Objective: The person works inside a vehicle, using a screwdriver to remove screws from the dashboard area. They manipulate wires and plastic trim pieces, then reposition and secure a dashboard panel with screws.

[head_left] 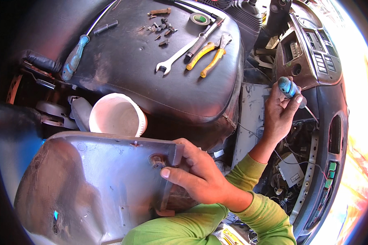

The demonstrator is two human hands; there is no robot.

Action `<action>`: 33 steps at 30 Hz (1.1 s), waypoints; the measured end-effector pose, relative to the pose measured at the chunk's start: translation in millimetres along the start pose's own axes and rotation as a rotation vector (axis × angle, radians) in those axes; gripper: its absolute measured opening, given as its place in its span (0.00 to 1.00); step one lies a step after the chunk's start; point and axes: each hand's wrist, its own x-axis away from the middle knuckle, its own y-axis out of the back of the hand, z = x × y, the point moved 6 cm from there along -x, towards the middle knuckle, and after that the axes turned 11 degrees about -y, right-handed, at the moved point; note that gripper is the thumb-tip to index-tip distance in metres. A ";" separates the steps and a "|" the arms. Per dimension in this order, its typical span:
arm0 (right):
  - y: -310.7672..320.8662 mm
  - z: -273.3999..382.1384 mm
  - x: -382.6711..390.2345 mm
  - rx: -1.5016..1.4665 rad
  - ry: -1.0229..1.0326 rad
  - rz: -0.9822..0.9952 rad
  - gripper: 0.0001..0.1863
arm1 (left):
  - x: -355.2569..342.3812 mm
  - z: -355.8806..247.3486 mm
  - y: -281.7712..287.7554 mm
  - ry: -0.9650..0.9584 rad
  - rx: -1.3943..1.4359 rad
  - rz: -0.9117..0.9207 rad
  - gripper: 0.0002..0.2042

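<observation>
My left hand (279,109) reaches across to the right, closed round the blue handle of a screwdriver (288,87). Its thin metal shaft slants down beside the dashboard's edge; the tip is hard to make out. The right forearm crosses over the left one. In my right hand (202,171) is the edge of a large, dirty grey trim panel (110,175), with the thumb on its face and the fingers over its upper corner. The panel tilts across the lower left. Behind it a white tub (116,114) is partly hidden.
On the black seat (122,61) lie a wrench (178,57), yellow-handled pliers (212,55), green-centred tape (200,18), several bolts (163,27) and another blue-handled screwdriver (75,59). The dashboard (302,53) stands right, above exposed wiring and a white box (291,169). A thin wire (270,149) hangs nearby.
</observation>
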 end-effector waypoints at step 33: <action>-20.6 -6.6 2.7 -0.417 0.188 -0.006 0.25 | -3.0 14.0 7.1 -0.209 -0.230 -0.024 0.10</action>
